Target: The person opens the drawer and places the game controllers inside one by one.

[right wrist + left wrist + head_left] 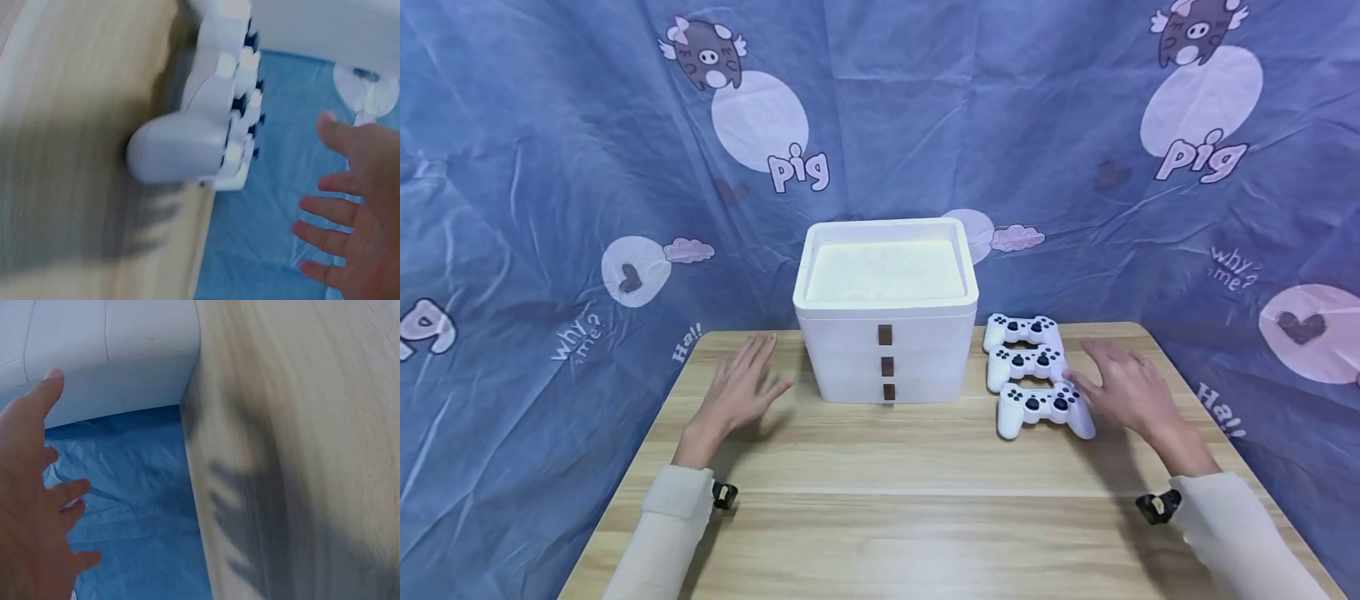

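Three white game controllers are placed on the wooden table, just to the right of a white drawer box. They are set in a column, one behind another and close together, with their thumbsticks upward; the nearest one is shifted slightly to the right. Beside this column, the right hand is held with its fingers spread and the palm unfilled. By the right wrist view, which is somewhat blurred, it seems to be kept apart from the controllers. The left hand is held likewise wide, near the left side of the box, and its shadow is cast on the table. On the box front, three dark brown tabs are seen, one above another, and its top is surrounded by a raised rim. Behind everything, a blue cloth with pig drawings is hung.
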A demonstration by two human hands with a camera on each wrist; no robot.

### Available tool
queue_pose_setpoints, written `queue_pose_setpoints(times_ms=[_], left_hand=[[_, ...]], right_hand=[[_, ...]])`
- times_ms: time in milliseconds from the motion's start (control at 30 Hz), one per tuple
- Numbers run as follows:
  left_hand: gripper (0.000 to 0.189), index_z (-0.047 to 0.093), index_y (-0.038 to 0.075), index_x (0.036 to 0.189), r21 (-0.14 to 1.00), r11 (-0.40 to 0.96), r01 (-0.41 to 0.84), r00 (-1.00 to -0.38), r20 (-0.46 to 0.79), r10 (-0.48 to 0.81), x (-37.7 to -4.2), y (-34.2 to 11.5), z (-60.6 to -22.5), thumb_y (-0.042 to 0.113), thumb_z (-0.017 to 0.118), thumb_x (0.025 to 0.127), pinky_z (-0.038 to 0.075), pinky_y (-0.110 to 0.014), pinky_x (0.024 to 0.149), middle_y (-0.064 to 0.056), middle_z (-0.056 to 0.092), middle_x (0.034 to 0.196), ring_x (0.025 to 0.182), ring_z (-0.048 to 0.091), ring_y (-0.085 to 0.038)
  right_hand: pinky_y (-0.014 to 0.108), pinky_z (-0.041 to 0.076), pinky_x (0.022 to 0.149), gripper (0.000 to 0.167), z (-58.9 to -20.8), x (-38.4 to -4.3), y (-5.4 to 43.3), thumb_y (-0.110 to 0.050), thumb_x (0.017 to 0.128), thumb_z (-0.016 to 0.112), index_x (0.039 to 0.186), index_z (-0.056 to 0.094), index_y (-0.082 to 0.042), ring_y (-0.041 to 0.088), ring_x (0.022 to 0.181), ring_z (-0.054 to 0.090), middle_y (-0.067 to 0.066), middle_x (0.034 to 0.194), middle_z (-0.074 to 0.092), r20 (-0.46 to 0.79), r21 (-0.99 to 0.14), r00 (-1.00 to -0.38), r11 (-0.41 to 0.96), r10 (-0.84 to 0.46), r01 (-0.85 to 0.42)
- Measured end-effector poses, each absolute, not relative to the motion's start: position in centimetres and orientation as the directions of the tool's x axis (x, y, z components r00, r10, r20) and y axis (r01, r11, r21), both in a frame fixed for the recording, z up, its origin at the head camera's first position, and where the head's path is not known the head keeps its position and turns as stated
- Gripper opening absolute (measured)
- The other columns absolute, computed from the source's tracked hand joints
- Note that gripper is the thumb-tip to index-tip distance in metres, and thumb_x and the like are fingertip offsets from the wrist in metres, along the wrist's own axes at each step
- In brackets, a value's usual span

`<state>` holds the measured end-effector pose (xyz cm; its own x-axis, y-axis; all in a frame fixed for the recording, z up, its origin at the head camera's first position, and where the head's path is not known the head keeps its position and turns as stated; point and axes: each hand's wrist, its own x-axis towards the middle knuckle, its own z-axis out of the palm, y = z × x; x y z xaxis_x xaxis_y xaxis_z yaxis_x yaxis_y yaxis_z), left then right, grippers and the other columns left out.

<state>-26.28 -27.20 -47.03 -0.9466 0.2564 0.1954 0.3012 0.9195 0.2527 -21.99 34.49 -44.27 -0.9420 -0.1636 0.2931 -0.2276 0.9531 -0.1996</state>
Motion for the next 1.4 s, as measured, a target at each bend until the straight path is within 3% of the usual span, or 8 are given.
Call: queue_pose_setpoints(times_ms=[133,367,600,800,967,1100,1233,1400], left_hand=[[0.074,0.038,0.011,0.166,0.307,0.890,0.337,-0.926,0.278,0.254,-26.2,-26.8,-46.4,0.049,0.061,0.107,0.034,-0.067,0.127,-0.018,0.045,0.167,0.153,0.043,-0.043],[0.029,0.072,0.000,0.129,0.546,0.730,0.411,-0.879,0.450,0.158,-26.3,-25.0,-44.9,0.018,0.069,0.106,0.064,-0.052,0.093,-0.019,0.078,0.121,0.109,0.075,-0.038],[0.012,0.079,-0.001,0.106,0.634,0.598,0.490,-0.811,0.583,0.047,-26.5,-22.5,-42.3,0.009,0.072,0.103,0.055,-0.006,0.074,-0.014,0.082,0.093,0.085,0.078,-0.028],[0.012,0.080,-0.002,0.106,0.659,0.531,0.533,-0.763,0.645,-0.036,-27.1,-21.0,-40.2,0.008,0.074,0.101,0.056,-0.006,0.077,-0.016,0.081,0.096,0.084,0.075,-0.025],[0.031,0.074,0.000,0.125,0.714,0.493,0.497,-0.802,0.595,-0.053,-27.3,-20.4,-39.0,0.017,0.078,0.100,0.065,-0.035,0.094,-0.017,0.075,0.117,0.105,0.074,-0.030],[0.060,0.060,0.003,0.147,0.784,0.442,0.436,-0.875,0.485,0.003,-27.8,-20.2,-38.7,0.027,0.082,0.097,0.056,-0.052,0.113,-0.019,0.064,0.142,0.131,0.065,-0.040],[0.083,0.045,0.010,0.162,0.829,0.450,0.332,-0.936,0.350,0.047,-28.2,-20.3,-38.8,0.038,0.084,0.094,0.047,-0.054,0.123,-0.017,0.050,0.163,0.147,0.053,-0.040],[0.096,0.035,0.014,0.168,0.867,0.409,0.283,-0.958,0.277,0.075,-28.6,-20.5,-39.1,0.042,0.086,0.092,0.041,-0.049,0.128,-0.015,0.039,0.171,0.156,0.042,-0.037]], right_hand=[[0.065,0.058,0.073,0.046,-43.0,-21.8,32.7,-0.036,0.106,0.066,0.138,0.065,-0.003,0.053,0.099,0.073,0.027,0.125,0.074,0.320,-0.257,-0.937,0.939,-0.139,-0.227],[0.038,0.049,0.053,0.013,-40.9,-21.1,28.2,-0.018,0.100,0.071,0.102,0.080,-0.009,0.024,0.071,0.073,0.008,0.087,0.081,0.451,-0.325,-0.880,0.891,-0.150,-0.318],[0.030,0.042,0.055,0.008,-39.2,-20.9,23.1,-0.015,0.097,0.075,0.093,0.081,-0.012,0.009,0.060,0.057,-0.002,0.070,0.072,0.505,-0.384,-0.846,0.832,-0.175,-0.401],[0.024,0.045,0.052,0.015,-38.2,-21.3,18.6,-0.019,0.101,0.074,0.090,0.080,-0.012,0.004,0.056,0.059,-0.004,0.068,0.074,0.479,-0.453,-0.847,0.761,-0.232,-0.464],[0.027,0.049,0.054,0.013,-37.9,-21.8,15.4,-0.019,0.102,0.073,0.095,0.080,-0.013,0.004,0.059,0.061,-0.003,0.077,0.077,0.454,-0.459,-0.846,0.740,-0.280,-0.492],[0.033,0.057,0.061,0.010,-37.9,-22.6,13.4,-0.021,0.101,0.074,0.098,0.081,-0.014,0.009,0.065,0.068,0.000,0.087,0.081,0.437,-0.466,-0.851,0.736,-0.291,-0.492],[0.037,0.062,0.066,0.011,-38.1,-23.4,11.9,-0.020,0.101,0.074,0.105,0.081,-0.013,0.013,0.073,0.075,0.002,0.097,0.083,0.418,-0.475,-0.856,0.730,-0.304,-0.491],[0.039,0.064,0.069,0.018,-38.5,-24.0,10.5,-0.022,0.101,0.074,0.115,0.079,-0.013,0.015,0.078,0.078,0.003,0.108,0.083,0.386,-0.483,-0.864,0.727,-0.323,-0.488]])
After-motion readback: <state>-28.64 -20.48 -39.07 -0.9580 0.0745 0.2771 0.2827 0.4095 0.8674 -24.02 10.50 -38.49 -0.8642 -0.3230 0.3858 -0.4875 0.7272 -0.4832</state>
